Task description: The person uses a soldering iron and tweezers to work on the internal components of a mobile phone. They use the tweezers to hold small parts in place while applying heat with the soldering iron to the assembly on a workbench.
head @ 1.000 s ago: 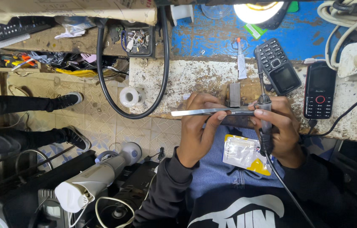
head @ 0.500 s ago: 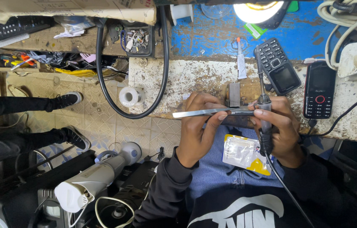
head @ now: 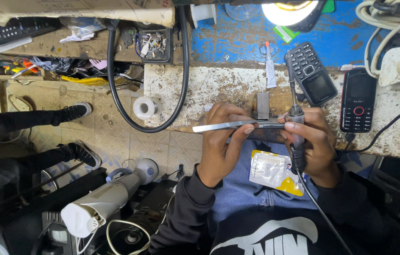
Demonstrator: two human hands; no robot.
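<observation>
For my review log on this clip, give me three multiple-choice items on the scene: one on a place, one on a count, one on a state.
1. Where does the solder spool lie?
A. on the tiled floor left of the workbench
B. on the blue board
C. in the person's lap

2. How many keypad phones lie on the workbench?
A. one
B. two
C. four

3. What is the right hand doing?
A. resting open
B. gripping the soldering iron
C. holding a phone

Answers:
1 A, the spool sits on floor tiles inside the hose loop.
2 B, a grey phone and a black phone with red trim.
3 B, its fingers wrap the iron's handle while the left hand holds flat metal tweezers.
</observation>
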